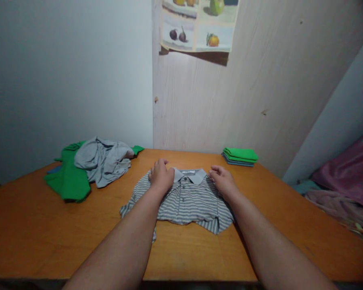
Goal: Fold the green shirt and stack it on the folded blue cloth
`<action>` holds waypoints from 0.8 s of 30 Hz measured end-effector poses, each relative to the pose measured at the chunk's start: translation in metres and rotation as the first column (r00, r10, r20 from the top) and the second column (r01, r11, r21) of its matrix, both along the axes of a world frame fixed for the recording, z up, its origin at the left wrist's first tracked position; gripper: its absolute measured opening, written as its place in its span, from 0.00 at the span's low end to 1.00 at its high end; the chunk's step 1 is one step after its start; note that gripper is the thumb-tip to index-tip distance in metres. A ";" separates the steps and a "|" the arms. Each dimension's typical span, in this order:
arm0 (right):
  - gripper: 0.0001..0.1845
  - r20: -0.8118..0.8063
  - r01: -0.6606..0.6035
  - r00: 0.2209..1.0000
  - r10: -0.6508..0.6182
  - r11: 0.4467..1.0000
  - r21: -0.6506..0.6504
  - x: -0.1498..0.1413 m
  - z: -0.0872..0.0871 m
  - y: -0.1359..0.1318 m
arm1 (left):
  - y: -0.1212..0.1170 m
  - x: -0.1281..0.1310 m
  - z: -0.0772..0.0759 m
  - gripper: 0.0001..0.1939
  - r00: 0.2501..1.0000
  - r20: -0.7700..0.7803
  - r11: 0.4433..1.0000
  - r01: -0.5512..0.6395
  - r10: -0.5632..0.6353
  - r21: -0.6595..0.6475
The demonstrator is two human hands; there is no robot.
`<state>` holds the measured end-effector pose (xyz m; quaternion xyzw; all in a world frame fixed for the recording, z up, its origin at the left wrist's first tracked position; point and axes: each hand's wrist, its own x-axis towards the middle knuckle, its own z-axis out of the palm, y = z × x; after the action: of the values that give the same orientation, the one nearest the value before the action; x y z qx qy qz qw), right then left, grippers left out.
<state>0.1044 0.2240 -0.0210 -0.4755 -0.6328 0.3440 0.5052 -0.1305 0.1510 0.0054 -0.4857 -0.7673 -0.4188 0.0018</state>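
A grey-and-white striped polo shirt (190, 201) lies front up on the table, its plain grey collar (196, 177) pointing away from me. Its lower edge is uneven, and a sleeve spreads out at the left. My left hand (161, 177) rests on the shoulder beside the collar, thumb apart from the fingers. On the opposite shoulder is my right hand (223, 182), its fingers loosely bent and reaching toward the collar. No cloth shows clearly gripped in either hand. My left forearm covers part of the shirt's left side.
At the left of the wooden table (181, 257) lies a loose heap with a green garment (69, 181) and a crumpled grey garment (105, 161). A neat stack of folded green and dark cloths (239, 156) sits at the back right. Pink fabric (347, 173) is heaped beyond the right edge.
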 end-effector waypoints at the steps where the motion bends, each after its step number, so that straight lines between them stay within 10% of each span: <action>1: 0.21 0.048 0.018 0.999 -0.020 0.998 0.053 -0.001 0.000 -0.001 | -0.002 0.003 0.001 0.15 0.999 -0.043 0.999 0.023 -0.022 0.024; 12: 0.13 0.409 -0.441 0.847 0.339 0.878 0.186 -0.026 0.027 -0.064 | 0.002 0.008 -0.008 0.14 0.876 -0.241 0.902 0.432 -0.417 0.013; 17: 0.16 0.636 -0.689 0.537 0.555 0.723 -0.049 -0.032 0.040 -0.094 | 0.007 0.003 -0.014 0.15 0.867 -0.216 0.891 0.454 -0.448 -0.026; 24: 0.37 0.789 -0.725 0.159 0.593 0.613 -0.315 -0.025 0.057 -0.106 | 0.011 -0.004 -0.016 0.16 0.852 -0.176 0.867 0.499 -0.493 -0.010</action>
<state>0.0793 0.1179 0.0365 -0.2164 -0.9530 0.2082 -0.0387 -0.1346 0.1620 -0.0105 -0.7011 -0.6055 -0.3752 -0.0311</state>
